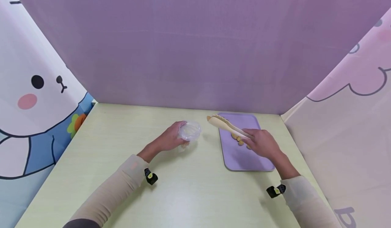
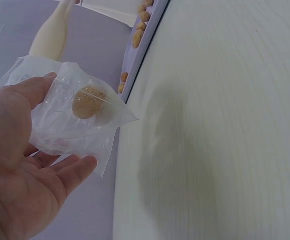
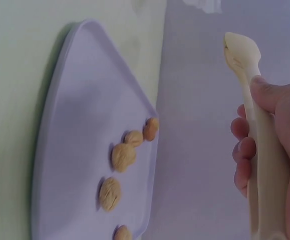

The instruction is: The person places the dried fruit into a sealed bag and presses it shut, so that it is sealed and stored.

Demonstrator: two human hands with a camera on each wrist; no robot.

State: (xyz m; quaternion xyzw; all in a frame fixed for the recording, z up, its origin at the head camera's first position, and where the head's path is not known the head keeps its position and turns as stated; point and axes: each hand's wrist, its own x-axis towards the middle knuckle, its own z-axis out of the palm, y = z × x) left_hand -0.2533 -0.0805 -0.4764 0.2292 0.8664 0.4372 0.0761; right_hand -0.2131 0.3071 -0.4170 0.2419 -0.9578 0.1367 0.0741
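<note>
My left hand (image 1: 171,137) holds a clear plastic bag (image 1: 190,131) above the table, thumb on one side and fingers on the other. A single walnut (image 2: 88,102) shows through the bag's wall in the left wrist view. Cream-coloured tongs (image 1: 224,124) are gripped in my right hand (image 1: 264,143) over the purple tray (image 1: 244,162). Their tips, close together with nothing visible between them, point left towards the bag. Several walnuts (image 3: 122,156) lie in an uneven line on the tray, partly hidden by the right hand in the head view.
The pale wooden table (image 1: 189,194) meets a purple cloth wall (image 1: 195,51) at its back edge. Printed curtains (image 1: 30,126) hang on both sides. The tray has a low raised rim and lies right of the bag.
</note>
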